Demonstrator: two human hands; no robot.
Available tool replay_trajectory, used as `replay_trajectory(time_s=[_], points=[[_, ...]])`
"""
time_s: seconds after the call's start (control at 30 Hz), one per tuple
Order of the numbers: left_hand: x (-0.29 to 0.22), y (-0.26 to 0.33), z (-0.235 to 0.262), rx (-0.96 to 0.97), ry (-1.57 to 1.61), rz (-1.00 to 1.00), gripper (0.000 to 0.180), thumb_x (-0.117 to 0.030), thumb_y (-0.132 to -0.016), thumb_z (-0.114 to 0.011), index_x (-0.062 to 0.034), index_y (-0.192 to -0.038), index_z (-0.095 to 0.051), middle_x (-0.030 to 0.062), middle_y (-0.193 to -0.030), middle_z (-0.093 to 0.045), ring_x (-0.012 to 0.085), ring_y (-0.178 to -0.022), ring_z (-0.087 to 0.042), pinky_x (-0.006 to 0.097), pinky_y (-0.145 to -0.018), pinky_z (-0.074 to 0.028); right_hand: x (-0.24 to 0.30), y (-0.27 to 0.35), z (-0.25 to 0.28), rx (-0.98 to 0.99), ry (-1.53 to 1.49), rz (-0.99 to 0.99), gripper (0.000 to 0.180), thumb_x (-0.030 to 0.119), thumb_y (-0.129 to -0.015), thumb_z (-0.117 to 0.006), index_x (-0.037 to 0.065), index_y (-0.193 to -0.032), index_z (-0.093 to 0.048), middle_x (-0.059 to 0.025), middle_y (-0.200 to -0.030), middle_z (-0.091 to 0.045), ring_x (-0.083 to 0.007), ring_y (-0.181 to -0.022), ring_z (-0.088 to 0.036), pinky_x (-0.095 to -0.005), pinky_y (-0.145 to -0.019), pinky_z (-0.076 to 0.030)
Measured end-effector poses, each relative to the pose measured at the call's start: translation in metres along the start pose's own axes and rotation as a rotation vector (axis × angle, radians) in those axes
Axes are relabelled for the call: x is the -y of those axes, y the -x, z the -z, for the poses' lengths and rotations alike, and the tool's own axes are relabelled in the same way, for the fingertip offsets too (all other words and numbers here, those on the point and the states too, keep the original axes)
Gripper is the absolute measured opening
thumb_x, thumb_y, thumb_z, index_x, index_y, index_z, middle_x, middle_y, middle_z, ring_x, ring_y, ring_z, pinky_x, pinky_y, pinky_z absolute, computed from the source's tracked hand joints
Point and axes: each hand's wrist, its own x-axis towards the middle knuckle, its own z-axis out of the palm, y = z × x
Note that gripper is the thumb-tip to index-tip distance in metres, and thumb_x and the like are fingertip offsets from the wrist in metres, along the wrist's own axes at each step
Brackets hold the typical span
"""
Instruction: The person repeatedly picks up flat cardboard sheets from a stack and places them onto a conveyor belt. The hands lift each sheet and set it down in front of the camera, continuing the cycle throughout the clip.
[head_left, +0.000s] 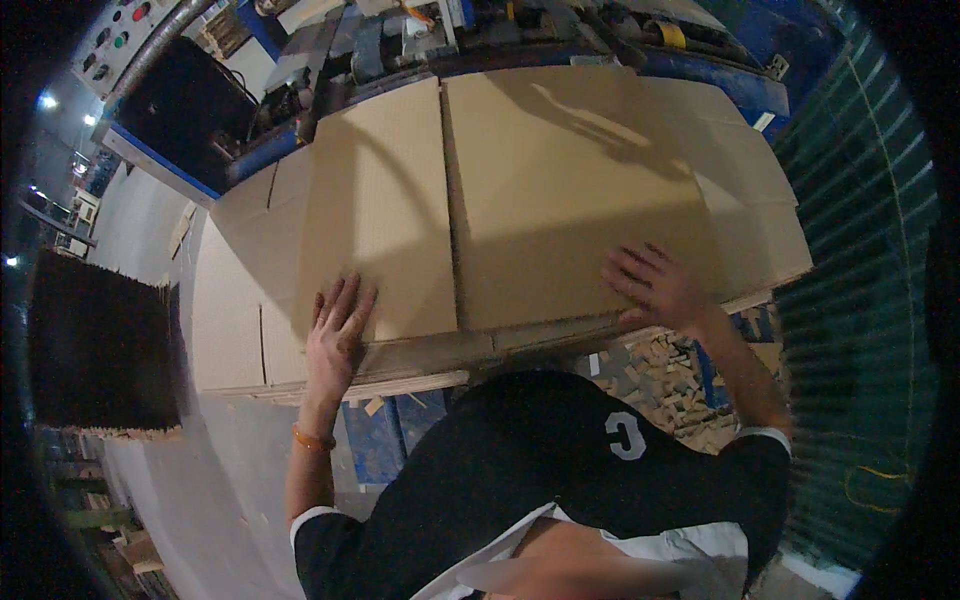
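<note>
Two brown cardboard panels, parted by a dark slot, lie flat in front of me: a narrower left panel point(385, 210) and a wider right panel point(570, 200). My left hand point(340, 318) rests at the near left corner of the narrower one, fingers spread and pointing away from me. On the near right part of the wider panel is my right hand point(655, 288), its fingers apart and slightly blurred. Neither hand is closed around anything. Beneath lie more cardboard sheets point(235, 300), sticking out to the left and right.
A blue machine point(690, 75) with rollers runs along the far side. A control panel point(125, 40) with buttons stands far left. Below it is a dark stack of cardboard point(100, 340) on the left. Cardboard scraps point(670, 385) lie below the near edge; a green corrugated wall point(860, 300) is at right.
</note>
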Motion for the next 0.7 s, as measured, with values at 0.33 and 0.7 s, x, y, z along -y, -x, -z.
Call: replay_trajectory(time_s=[0.33, 0.7], points=[[0.079, -0.117, -0.046, -0.167, 0.089, -0.015, 0.059, -0.001, -0.074, -0.053, -0.0168, -0.129, -0.046, 0.0119, -0.134, -0.042, 0.0307, -0.122, -0.04, 0.041, -0.104, -0.03, -0.11, -0.102, -0.002, 0.042, 0.005, -0.191, 0.072, 0.06, -0.077, -0.05, 0.016, -0.133, -0.039, -0.0094, -0.138, -0.035, -0.0318, -0.126, -0.033, -0.0439, -0.101, -0.03], [0.114, -0.129, -0.015, -0.394, -0.101, 0.046, 0.068, -0.01, -0.078, -0.067, -0.0011, -0.135, -0.031, 0.0203, -0.133, -0.039, 0.0339, -0.125, -0.035, 0.041, -0.102, -0.03, -0.109, -0.081, 0.001, -0.118, -0.166, -0.628, 0.058, 0.037, -0.084, -0.054, 0.013, -0.134, -0.036, -0.0131, -0.141, -0.032, -0.0336, -0.125, -0.036, -0.0423, -0.103, -0.028]])
